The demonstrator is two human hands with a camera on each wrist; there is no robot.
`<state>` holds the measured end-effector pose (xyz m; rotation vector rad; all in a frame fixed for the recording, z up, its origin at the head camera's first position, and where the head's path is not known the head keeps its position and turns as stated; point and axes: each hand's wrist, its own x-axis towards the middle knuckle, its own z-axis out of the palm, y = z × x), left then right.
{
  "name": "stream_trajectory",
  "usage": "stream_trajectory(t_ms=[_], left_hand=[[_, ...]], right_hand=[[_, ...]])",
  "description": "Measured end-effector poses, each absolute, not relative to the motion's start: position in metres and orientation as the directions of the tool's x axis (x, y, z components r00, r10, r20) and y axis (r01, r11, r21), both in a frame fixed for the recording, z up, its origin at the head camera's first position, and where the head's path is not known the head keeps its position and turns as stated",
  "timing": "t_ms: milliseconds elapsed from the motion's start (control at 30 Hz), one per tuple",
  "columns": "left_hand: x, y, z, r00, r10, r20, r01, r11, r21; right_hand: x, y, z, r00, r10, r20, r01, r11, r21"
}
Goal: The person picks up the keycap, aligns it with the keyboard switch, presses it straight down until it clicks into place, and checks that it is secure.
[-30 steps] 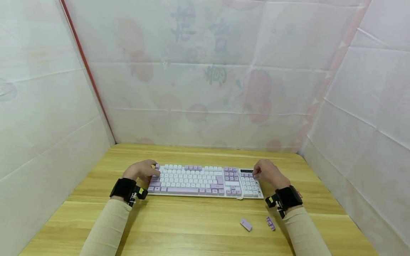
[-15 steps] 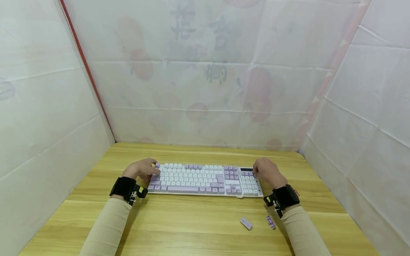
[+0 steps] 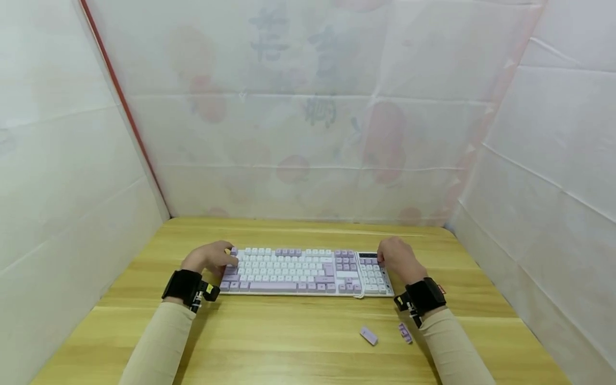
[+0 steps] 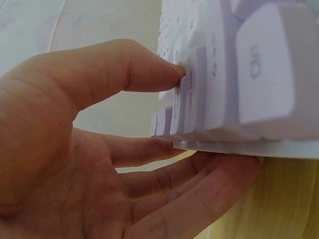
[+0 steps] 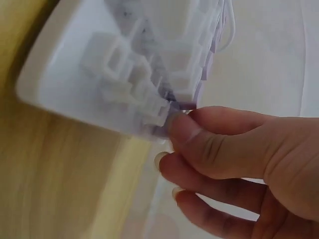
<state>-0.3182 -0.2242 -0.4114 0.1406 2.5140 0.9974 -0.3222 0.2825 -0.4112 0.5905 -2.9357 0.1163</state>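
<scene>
A white and lavender keyboard (image 3: 289, 272) lies across the table. My left hand (image 3: 209, 256) grips its left end; in the left wrist view the thumb (image 4: 154, 72) presses on the lavender keys and the other fingers reach under the edge. At the upper right of the number pad is my right hand (image 3: 399, 259). Its thumb and index finger pinch a purple keycap (image 5: 173, 108) at the keyboard's corner, mostly covered by the thumb, while the other fingers curl beside the edge. A white cable (image 3: 360, 275) runs over the keyboard, left of the number pad.
Two loose purple keycaps lie on the wooden table (image 3: 269, 342) in front of the keyboard: a long one (image 3: 368, 336) and another (image 3: 405, 333) by the right forearm. Pale cloth walls (image 3: 308, 160) stand at the back and both sides.
The right wrist has shifted slightly left, with its fingers staying at the same corner of the number pad. The left hand keeps its grip, and the head view has tilted a little.
</scene>
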Motion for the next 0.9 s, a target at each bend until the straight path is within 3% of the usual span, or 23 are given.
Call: stream_trajectory(t_ms=[900], left_hand=[[-0.3164,-0.2253,-0.4123,-0.909,0.253,-0.331,-0.047,0.727,0.685]], right_hand=[[-0.3223,0.2864,-0.4072,-0.921,-0.377,0.103,-0.386,0.917,-0.100]])
